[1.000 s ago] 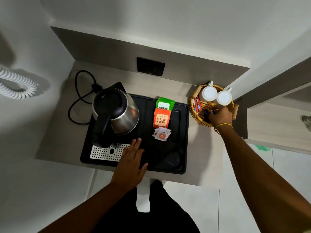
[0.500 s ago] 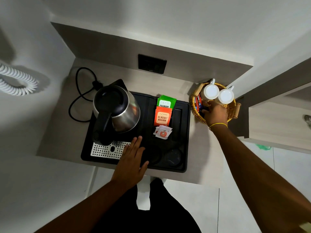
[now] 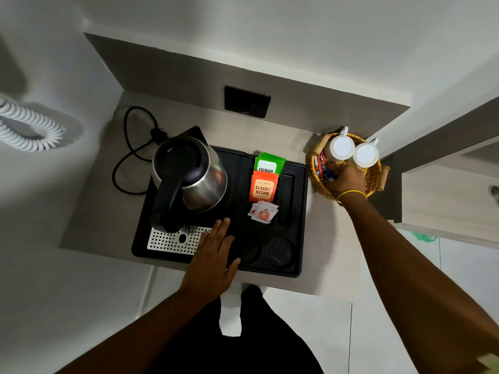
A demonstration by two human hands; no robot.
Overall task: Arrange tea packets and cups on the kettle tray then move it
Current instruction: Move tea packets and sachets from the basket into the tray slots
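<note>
A black kettle tray (image 3: 299,217) lies on the counter with a steel kettle (image 3: 189,174) at its left. Green packets (image 3: 268,163), orange packets (image 3: 263,186) and small white sachets (image 3: 263,213) fill its middle slots. Two round cup hollows (image 3: 279,251) at the front right hold nothing. My left hand (image 3: 216,255) rests flat on the tray's front, fingers apart. My right hand (image 3: 345,179) reaches into a wicker basket (image 3: 314,168), fingers closed on a small dark blue packet (image 3: 329,174). Two white cups (image 3: 353,151) stand upturned in the basket.
Red and blue sachets (image 3: 321,164) lean against the basket's left wall. The kettle's black cord (image 3: 127,155) loops at the back left below a wall socket (image 3: 247,102). A wooden ledge (image 3: 445,201) stands right of the basket. Floor tiles show below the counter's front edge.
My right hand has shifted slightly left within the basket, onto the sachets, and now pinches a dark blue packet. The left hand has stayed flat on the tray.
</note>
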